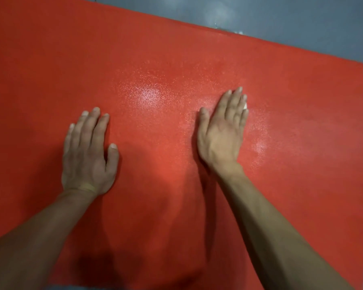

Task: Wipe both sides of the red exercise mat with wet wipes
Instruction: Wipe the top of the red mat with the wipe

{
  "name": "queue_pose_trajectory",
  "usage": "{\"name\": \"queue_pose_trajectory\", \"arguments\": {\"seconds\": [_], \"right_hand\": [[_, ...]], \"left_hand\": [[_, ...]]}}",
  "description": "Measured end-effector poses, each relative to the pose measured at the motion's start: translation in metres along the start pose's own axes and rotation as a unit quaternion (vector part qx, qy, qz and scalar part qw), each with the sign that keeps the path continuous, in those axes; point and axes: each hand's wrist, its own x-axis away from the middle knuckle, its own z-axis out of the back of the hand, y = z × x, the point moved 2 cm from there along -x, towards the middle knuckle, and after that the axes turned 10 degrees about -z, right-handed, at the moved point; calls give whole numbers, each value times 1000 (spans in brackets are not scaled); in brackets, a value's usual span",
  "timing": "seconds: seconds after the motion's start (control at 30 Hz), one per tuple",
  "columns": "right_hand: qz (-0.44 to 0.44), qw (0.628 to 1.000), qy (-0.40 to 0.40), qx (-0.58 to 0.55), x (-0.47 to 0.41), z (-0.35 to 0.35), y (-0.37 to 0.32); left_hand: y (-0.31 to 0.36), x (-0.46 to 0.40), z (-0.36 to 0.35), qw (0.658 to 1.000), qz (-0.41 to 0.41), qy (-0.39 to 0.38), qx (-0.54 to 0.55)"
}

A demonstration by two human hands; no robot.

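The red exercise mat [166, 65] lies flat on the floor and fills most of the view. My left hand [88, 151] rests palm down on it, fingers straight and spread a little. My right hand [222, 130] presses flat on the mat farther right, fingers straight. A white wet wipe [245, 105] is almost wholly hidden under the right hand; only a small bit shows beside the little finger. Shiny wet patches glisten on the mat around and between the hands.
Grey floor [281, 17] shows beyond the mat's far edge at the top right and in a thin strip along its right edge. A few pale specks lie on the floor near the far edge.
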Motion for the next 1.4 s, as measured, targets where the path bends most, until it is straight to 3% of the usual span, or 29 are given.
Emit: {"name": "queue_pose_trajectory", "arguments": {"seconds": [0.17,0.37,0.53,0.67,0.73,0.9,0.97,1.1,1.3,1.4], "right_hand": [[167,985,-42,5,16,-15,-58],[-10,1000,14,-6,-9,-3,-9],[153,988,-21,10,-9,-12,-65],[3,1000,24,13,-42,4,-13],[-31,999,22,2,-43,4,-15],[145,989,-10,12,-26,-13,-77],[119,993,7,24,-36,-8,-55],[-16,999,35,4,-53,2,-18],[151,988,-5,24,-40,-12,-75],[65,997,31,27,-60,0,-34]], "left_hand": [[0,0,1,1000,-4,-1,-1],[-1,0,-1,1000,-5,3,-4],[-1,-1,0,1000,-8,-1,-2],[-2,-1,-1,1000,-3,3,-2],[-2,-1,-1,1000,-3,3,-2],[-2,-1,0,1000,-7,7,0],[-2,-1,-1,1000,-9,4,0],[-3,0,-1,1000,-3,4,-4],[-2,0,0,1000,-7,0,-4],[-1,-1,0,1000,-6,2,-2]]}}
